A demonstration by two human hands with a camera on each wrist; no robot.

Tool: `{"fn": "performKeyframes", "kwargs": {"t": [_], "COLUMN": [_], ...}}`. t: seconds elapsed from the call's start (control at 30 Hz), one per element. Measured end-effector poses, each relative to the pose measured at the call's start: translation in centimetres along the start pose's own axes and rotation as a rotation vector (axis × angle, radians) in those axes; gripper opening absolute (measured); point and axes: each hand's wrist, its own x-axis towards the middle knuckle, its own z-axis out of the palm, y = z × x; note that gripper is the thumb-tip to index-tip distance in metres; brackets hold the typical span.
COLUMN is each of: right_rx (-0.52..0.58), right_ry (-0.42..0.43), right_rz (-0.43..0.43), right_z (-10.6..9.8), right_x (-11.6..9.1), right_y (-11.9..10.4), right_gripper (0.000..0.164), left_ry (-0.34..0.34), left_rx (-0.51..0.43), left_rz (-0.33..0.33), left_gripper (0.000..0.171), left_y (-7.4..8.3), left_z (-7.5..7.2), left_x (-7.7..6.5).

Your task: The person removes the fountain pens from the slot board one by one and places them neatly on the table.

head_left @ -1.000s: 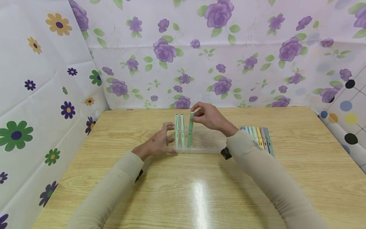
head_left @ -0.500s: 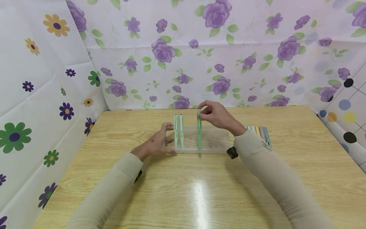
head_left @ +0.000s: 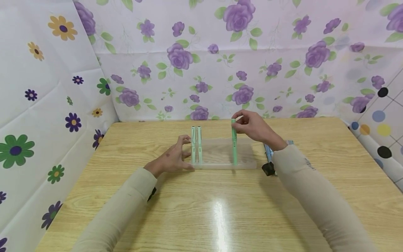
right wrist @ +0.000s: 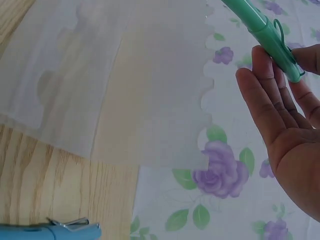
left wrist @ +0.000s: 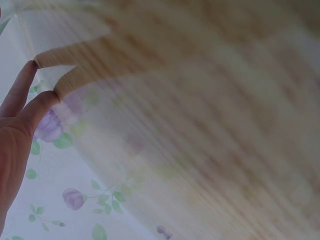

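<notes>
In the head view a translucent pen rack [head_left: 217,166] with notched edges lies on the table. Two pale mint pens [head_left: 196,145] rest side by side at its left end. My left hand [head_left: 172,157] holds that end, thumb at the front edge and fingers towards the back. Its fingertips [left wrist: 50,95] press a see-through surface in the left wrist view. My right hand [head_left: 252,126] pinches the cap end of a brighter green pen [head_left: 234,150] between thumb and fingers. That pen stands over the rack's right half, its lower end at the front edge; contact there is unclear.
Right of the rack lies a row of pens, mostly hidden by the right forearm; a blue pen [head_left: 268,152] shows beside it, and a blue pen [right wrist: 50,231] lies low in the right wrist view. A flowered sheet [head_left: 141,70] hangs behind the wooden table [head_left: 176,217].
My right hand has carried the green pen rightwards along the rack, away from the two mint pens, and the pen has gone from tilted to nearly upright. The left hand stays at the rack's end.
</notes>
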Motion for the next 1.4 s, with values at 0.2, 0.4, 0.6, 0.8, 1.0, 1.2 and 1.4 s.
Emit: {"fn": "performKeyframes", "kwargs": {"t": [0.2, 0.4, 0.6, 0.8, 1.0, 1.2, 1.4], "right_rx": [0.037, 0.061, 0.058, 0.052, 0.023, 0.003, -0.010], "right_ry": [-0.001, 0.009, 0.014, 0.009, 0.012, -0.003, -0.002], "right_rz": [0.025, 0.061, 0.082, 0.096, 0.122, 0.155, 0.193], "right_z": [-0.9, -1.8, -2.7, -3.6, -4.5, -5.5, -6.5], "right_x": [-0.7, -1.4, -2.2, -2.7, -3.2, -3.9, -4.7], "right_y": [0.7, 1.4, 1.7, 2.1, 2.9, 3.8, 4.8], "right_gripper": [0.034, 0.035, 0.038, 0.039, 0.039, 0.044, 0.052], "left_ry": [0.009, 0.010, 0.002, 0.006, 0.009, 0.010, 0.006], "left_rx": [0.010, 0.026, 0.047, 0.050, 0.045, 0.034, 0.028], "left_rz": [-0.021, -0.025, -0.019, -0.011, -0.009, -0.009, -0.009], "left_gripper": [0.098, 0.098, 0.097, 0.096, 0.096, 0.097, 0.097], "left_y": [0.1, 0.0, 0.1, 0.2, 0.1, -0.1, 0.0], "left_z": [0.0, 0.1, 0.1, 0.0, 0.0, 0.0, 0.0], "left_x": [0.0, 0.0, 0.0, -0.1, -0.1, -0.1, -0.1]}}
